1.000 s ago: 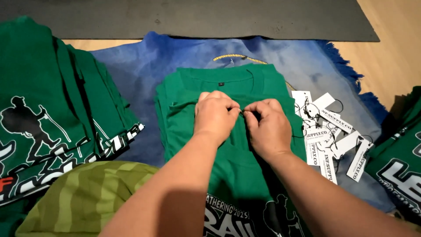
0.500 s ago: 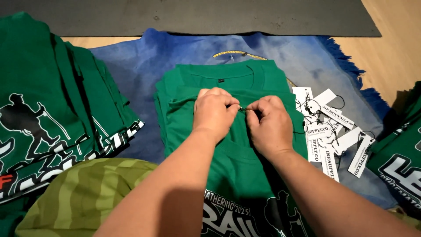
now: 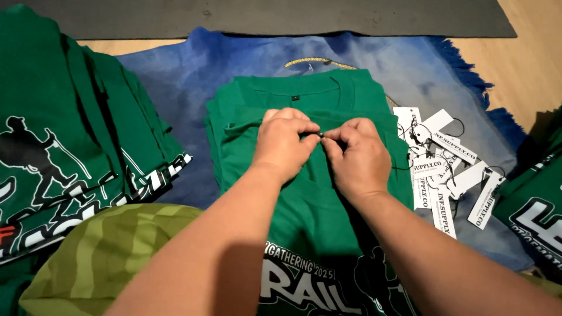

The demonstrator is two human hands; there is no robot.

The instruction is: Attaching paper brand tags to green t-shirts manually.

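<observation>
A folded green T-shirt (image 3: 304,93) lies on top of a small stack of the same shirts, collar away from me, with a white print at its near end. My left hand (image 3: 285,143) and my right hand (image 3: 358,158) meet just below the collar. Their fingertips pinch a tiny dark fastener (image 3: 321,134) against a fold of the shirt. A thin black string (image 3: 401,168) runs off to the right from under my right hand. Whether the fastener goes through the fabric is hidden by my fingers.
White paper tags with black strings (image 3: 443,167) lie heaped right of the shirt. A blue fringed cloth (image 3: 193,76) lies under everything, on a wooden floor (image 3: 527,52). More printed green shirts (image 3: 64,134) are piled at left, others (image 3: 535,205) at right. A dark mat (image 3: 263,14) lies beyond.
Both hands stay together at the same spot below the collar; only the fingertips have shifted slightly around the fastener.
</observation>
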